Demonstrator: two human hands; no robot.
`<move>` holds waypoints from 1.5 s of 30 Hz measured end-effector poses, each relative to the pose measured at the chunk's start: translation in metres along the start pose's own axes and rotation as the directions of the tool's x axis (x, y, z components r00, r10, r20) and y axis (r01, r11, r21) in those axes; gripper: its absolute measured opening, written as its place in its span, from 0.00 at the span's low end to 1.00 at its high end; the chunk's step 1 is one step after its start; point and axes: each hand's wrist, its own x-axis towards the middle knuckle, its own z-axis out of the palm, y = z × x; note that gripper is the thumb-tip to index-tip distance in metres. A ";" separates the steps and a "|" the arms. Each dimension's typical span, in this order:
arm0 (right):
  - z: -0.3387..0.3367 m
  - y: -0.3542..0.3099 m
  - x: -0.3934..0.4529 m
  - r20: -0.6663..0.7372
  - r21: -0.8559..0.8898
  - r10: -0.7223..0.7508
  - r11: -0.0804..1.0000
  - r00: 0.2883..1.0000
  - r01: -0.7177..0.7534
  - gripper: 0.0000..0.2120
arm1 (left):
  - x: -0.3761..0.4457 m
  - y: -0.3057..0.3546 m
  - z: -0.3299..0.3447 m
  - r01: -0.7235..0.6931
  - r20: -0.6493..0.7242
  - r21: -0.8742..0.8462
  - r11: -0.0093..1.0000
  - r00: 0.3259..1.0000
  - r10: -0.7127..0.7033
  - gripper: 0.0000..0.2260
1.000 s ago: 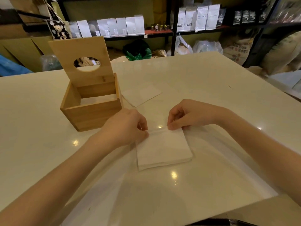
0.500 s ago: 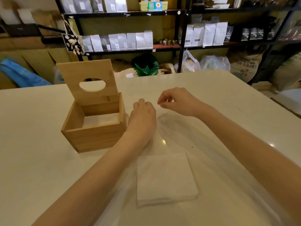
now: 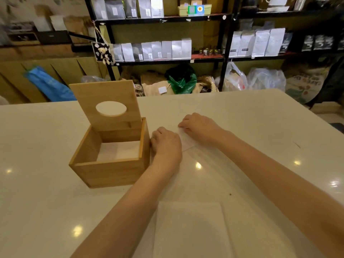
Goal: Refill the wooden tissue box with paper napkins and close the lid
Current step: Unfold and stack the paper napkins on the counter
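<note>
The wooden tissue box (image 3: 109,172) stands on the white table, left of centre. Its lid (image 3: 106,94), with an oval hole, is upright at the back. White napkins (image 3: 119,150) lie low inside the box. A loose napkin (image 3: 187,141) lies flat on the table just right of the box. My left hand (image 3: 166,144) rests knuckles up on its left edge, fingers curled. My right hand (image 3: 200,127) pinches its far corner. A stack of napkins (image 3: 189,229) sits near me inside clear plastic wrap, between my forearms.
The clear wrap (image 3: 232,175) spreads over the table under my right forearm. Behind the table's far edge (image 3: 204,94) stand black shelves (image 3: 223,58) with white pouches, and bags lie on the floor. Small crumbs dot the tabletop.
Both hands left the wrapped stack and moved forward to the loose napkin beside the box. The view tilted upward, so the stack now lies lower in frame.
</note>
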 end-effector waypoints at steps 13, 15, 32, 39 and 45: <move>-0.040 0.005 -0.027 0.047 0.485 0.134 0.863 0.990 -0.140 0.01 | -0.009 -0.007 -0.022 -0.102 -0.074 -0.449 0.888 0.994 0.077 0.10; -0.054 0.004 -0.039 0.088 0.545 0.145 0.821 0.986 -0.169 0.03 | -0.013 -0.008 -0.033 -0.099 -0.044 -0.613 0.784 0.995 0.091 0.11; -0.089 -0.041 -0.153 0.324 0.828 -0.017 0.488 0.946 -0.275 0.06 | -0.099 -0.071 -0.070 0.002 0.199 -0.923 0.385 0.859 0.472 0.05; -0.050 -0.059 -0.171 0.477 0.745 -0.037 0.548 0.878 -0.381 0.09 | -0.113 -0.071 -0.037 -0.050 0.262 -0.831 0.554 0.843 0.470 0.03; -0.046 -0.066 -0.174 0.471 0.653 0.067 0.644 0.880 -0.399 0.11 | -0.116 -0.068 -0.022 -0.285 0.075 -0.686 0.670 0.887 0.455 0.06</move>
